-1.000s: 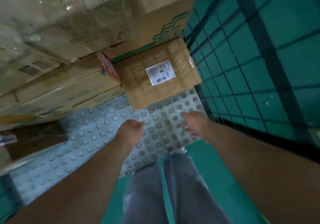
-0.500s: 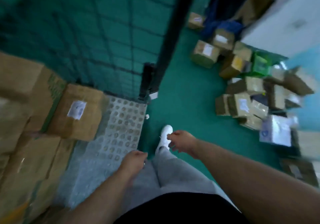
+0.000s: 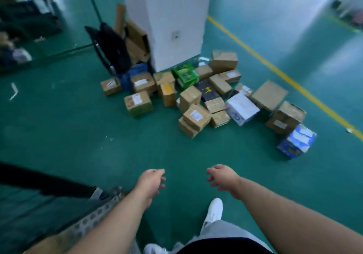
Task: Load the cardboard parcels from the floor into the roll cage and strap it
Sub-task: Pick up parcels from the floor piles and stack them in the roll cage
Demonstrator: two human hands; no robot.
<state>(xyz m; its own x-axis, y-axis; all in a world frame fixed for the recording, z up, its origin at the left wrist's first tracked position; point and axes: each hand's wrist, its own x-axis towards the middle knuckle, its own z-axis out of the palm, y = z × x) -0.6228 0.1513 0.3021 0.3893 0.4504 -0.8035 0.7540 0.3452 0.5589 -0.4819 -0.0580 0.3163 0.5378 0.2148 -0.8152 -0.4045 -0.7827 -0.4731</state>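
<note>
Cardboard parcels (image 3: 196,116) heaped on floor (image 3: 88,135), well ahead, bulk rightward; right grip (image 3: 222,177) likely nearer. Left grip (image 3: 150,181) and right: 2 loose, holding nothing.

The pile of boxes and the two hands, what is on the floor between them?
Nothing but bare green floor. The head view shows the left hand and right hand empty, short of the pile of boxes.

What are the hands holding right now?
Empty. The left hand and the right hand hold nothing, both loosely curled above the green floor.
</note>
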